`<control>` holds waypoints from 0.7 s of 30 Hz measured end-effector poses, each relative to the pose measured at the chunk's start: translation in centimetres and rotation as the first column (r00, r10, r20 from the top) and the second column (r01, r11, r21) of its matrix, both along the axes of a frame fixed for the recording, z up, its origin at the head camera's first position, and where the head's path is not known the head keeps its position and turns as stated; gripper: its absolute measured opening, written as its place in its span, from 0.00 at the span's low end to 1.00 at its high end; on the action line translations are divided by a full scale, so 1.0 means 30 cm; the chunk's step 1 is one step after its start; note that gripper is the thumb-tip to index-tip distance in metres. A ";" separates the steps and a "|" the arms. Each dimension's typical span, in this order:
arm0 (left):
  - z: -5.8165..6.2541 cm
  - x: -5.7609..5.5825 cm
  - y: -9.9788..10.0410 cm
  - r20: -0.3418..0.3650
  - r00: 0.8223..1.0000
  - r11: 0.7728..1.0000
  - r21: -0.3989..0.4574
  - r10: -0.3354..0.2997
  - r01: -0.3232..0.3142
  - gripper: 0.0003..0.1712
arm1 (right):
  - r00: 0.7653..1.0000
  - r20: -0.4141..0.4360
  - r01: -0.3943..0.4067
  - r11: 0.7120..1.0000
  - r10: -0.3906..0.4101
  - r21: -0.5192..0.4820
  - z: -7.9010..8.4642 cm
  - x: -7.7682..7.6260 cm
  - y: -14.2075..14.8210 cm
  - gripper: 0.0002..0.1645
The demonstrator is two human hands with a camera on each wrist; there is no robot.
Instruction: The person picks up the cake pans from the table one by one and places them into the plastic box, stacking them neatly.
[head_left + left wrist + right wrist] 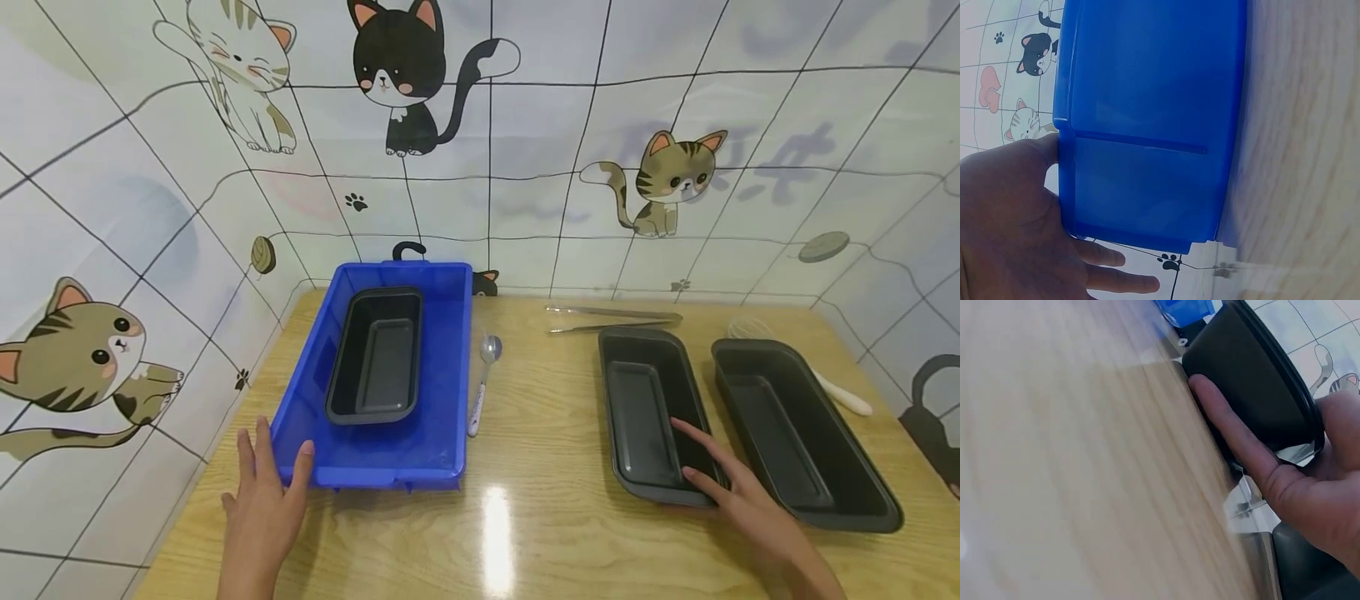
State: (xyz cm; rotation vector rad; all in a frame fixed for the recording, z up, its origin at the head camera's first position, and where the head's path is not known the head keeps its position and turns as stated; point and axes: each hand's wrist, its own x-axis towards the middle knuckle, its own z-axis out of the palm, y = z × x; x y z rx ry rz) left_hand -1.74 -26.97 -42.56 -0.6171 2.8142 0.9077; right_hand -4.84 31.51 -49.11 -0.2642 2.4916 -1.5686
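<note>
My right hand (750, 508) grips the right-hand rim of a dark loaf pan (641, 417). Thumb and index finger reach over its inside, while the right wrist view has one long finger (1235, 431) lying along the pan's outer wall near the table. At the front left corner of a blue plastic tray (442, 454), my left hand (262, 517) rests with fingers straight and spread. Its thumb touches the tray's rim in the left wrist view. Inside that tray sits a smaller dark loaf pan (386, 358).
Beside the gripped pan, a larger dark loaf pan (787, 442) stands on the right, a white-handled whisk (843, 393) partly behind it. Metal tongs (615, 315) lie toward the back wall. A spoon (483, 375) lies along the tray's right side.
</note>
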 end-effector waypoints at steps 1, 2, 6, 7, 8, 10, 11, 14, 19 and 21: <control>0.000 0.000 0.000 0.003 1.000 1.000 0.000 0.000 0.000 0.54 | 1.000 0.006 0.003 1.000 -0.003 -0.017 -0.002 0.002 -0.001 0.41; 0.000 0.000 -0.001 0.008 1.000 1.000 0.000 -0.001 0.001 0.54 | 0.999 0.032 0.002 0.999 0.000 -0.049 -0.004 0.005 -0.001 0.42; 0.000 0.001 0.001 0.009 1.000 1.000 -0.001 -0.002 0.002 0.54 | 0.988 0.154 0.020 0.981 0.011 -0.193 0.014 0.014 -0.013 0.44; 0.000 0.001 0.002 0.007 1.000 1.000 0.000 -0.001 0.001 0.54 | 0.984 0.178 0.031 0.974 0.009 -0.222 0.025 0.015 -0.019 0.45; 0.000 0.001 0.002 0.005 1.000 1.000 0.003 0.000 0.000 0.54 | 0.981 0.194 0.040 0.971 0.006 -0.236 0.034 0.016 -0.026 0.44; 0.000 0.001 0.003 0.001 1.000 1.000 0.008 0.004 -0.004 0.54 | 0.983 0.182 0.051 0.973 -0.009 -0.226 0.055 0.015 -0.048 0.43; -0.001 0.002 0.004 0.001 1.000 1.000 0.011 0.006 -0.006 0.54 | 0.986 0.168 0.053 0.975 -0.016 -0.214 0.065 0.014 -0.060 0.43; -0.003 0.003 0.003 0.000 1.000 1.000 0.017 0.009 -0.009 0.54 | 0.989 0.132 0.080 0.987 -0.062 -0.136 0.094 0.011 -0.101 0.43; -0.005 0.000 0.000 0.006 1.000 1.000 0.021 0.011 -0.011 0.54 | 0.987 0.128 0.125 0.959 -0.094 -0.256 0.129 -0.015 -0.165 0.43; -0.005 -0.002 -0.001 0.010 1.000 1.000 0.022 0.009 -0.010 0.54 | 0.986 0.141 0.132 0.934 -0.089 -0.331 0.143 -0.029 -0.188 0.43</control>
